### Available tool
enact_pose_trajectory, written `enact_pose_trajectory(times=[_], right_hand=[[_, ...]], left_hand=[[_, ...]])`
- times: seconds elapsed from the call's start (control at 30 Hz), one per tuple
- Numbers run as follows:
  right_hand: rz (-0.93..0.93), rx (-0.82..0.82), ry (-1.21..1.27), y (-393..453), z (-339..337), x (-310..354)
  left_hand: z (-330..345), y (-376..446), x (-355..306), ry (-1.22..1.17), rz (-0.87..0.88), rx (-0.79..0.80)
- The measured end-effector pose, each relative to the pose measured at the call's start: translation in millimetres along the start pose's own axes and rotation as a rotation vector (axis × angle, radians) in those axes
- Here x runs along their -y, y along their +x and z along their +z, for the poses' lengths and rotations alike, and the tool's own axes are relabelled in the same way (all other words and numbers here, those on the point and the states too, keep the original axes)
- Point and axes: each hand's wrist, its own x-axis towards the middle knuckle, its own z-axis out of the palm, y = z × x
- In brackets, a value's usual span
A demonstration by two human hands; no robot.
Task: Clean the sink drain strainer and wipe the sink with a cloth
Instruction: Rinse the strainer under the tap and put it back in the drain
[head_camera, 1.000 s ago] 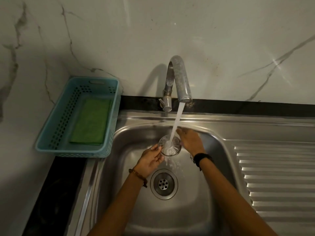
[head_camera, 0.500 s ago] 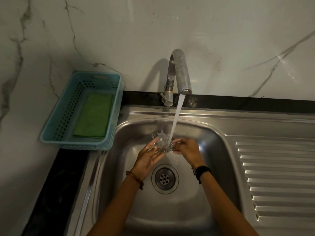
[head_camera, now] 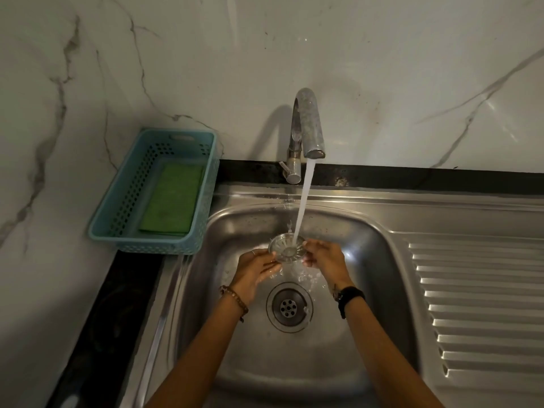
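Note:
The round metal drain strainer (head_camera: 288,249) is held flat under the running water, above the steel sink basin (head_camera: 235,334). My left hand (head_camera: 256,267) grips its left rim and my right hand (head_camera: 323,259) grips its right rim. Water from the tap (head_camera: 307,128) falls onto the strainer's middle and splashes down. The open drain hole (head_camera: 289,307) lies just below my hands. A green cloth (head_camera: 172,198) lies flat in the blue basket (head_camera: 103,228) at the left.
A ribbed steel drainboard (head_camera: 477,304) runs along the right of the basin. A dark counter strip (head_camera: 97,334) lies left of the sink. Marble wall (head_camera: 382,69) rises behind the tap.
The strainer has been turned between my fingers and now lies flatter with its perforated face up. Both hands stay under the stream at the same place.

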Motion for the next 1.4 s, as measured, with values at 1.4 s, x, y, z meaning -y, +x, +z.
enact_pose_trajectory(times=[1.4], right_hand=[[-0.048,0.258,0.523,77.1,16.6,103.0]], left_hand=[[13.0,12.7,-6.6,0.661,0.248,-0.182]])
